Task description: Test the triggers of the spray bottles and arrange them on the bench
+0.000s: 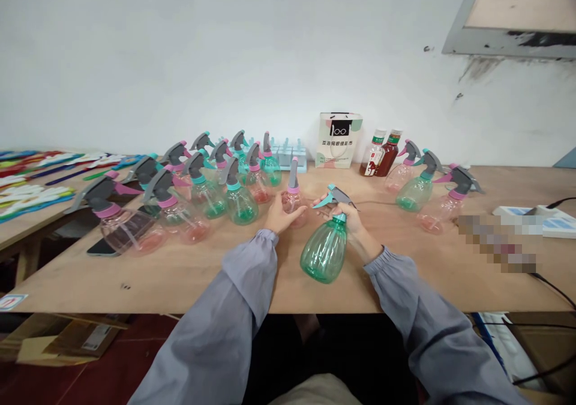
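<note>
My right hand grips a green spray bottle by its neck and grey-teal trigger head, holding it tilted above the wooden table. My left hand is wrapped round the body of a pink spray bottle with a grey head, which stands upright on the table just left of the green one. Both arms wear grey sleeves.
Several pink and green spray bottles crowd the table's left half; three more stand at the right. A paper bag and two drink bottles stand by the wall. A phone lies at left, cables and a white box at right.
</note>
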`<act>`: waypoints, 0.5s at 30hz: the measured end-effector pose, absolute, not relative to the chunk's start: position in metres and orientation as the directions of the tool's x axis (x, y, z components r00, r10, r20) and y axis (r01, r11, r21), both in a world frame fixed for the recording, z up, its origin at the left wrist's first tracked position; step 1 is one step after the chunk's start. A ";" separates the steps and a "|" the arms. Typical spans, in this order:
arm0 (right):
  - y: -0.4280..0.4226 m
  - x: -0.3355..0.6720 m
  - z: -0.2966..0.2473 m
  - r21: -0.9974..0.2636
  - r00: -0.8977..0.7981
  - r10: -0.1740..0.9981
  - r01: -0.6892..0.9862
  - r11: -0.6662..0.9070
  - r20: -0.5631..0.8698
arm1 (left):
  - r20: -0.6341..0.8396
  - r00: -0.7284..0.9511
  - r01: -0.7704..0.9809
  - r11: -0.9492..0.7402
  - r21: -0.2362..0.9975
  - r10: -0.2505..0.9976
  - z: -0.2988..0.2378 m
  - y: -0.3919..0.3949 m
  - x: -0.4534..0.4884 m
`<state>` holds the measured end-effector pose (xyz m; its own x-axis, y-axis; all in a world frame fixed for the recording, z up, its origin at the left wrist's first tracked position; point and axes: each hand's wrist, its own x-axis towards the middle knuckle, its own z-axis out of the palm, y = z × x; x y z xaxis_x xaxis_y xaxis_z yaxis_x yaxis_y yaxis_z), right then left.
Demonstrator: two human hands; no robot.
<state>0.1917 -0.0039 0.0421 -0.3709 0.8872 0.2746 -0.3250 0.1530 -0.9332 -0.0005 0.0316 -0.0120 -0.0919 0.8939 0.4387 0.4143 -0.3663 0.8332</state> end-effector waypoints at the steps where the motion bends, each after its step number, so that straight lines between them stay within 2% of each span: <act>1: -0.004 0.192 0.042 -0.933 -0.376 0.887 -0.332 0.140 0.267 | 0.441 -0.088 0.412 -0.370 0.832 0.893 -0.012 0.032 -0.001; 3: -0.004 0.194 0.042 -0.931 -0.382 0.889 -0.346 0.116 0.253 | 0.439 -0.084 0.408 -0.371 0.834 0.894 -0.012 0.031 -0.001; 8: 0.002 0.201 0.039 -0.924 -0.300 0.906 -0.328 0.198 0.300 | 0.431 -0.102 0.396 -0.360 0.845 0.897 -0.010 0.029 0.000; 15: 0.004 0.201 0.038 -0.894 -0.277 0.913 -0.416 0.168 0.300 | 0.424 -0.104 0.401 -0.352 0.846 0.900 -0.010 0.029 0.000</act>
